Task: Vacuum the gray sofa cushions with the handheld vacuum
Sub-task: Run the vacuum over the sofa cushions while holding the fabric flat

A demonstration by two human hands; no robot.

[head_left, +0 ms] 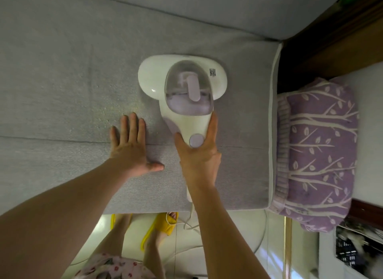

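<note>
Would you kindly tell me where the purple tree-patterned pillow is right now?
The pillow lies at the right of the head view, beside the end of the gray sofa cushion.

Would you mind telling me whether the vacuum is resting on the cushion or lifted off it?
Resting on it: the handheld vacuum lies flat against the gray cushion; the right hand grips its handle.

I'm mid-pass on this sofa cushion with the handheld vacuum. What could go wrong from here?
The thin white power cord drops off the gray fabric sofa cushion and loops on the floor beside the yellow slippers; a step could snag it. The left hand lies flat close beside the white handheld vacuum with its lavender dust cup, which the right hand holds in its grip; a leftward pass might run into the fingers.
</note>
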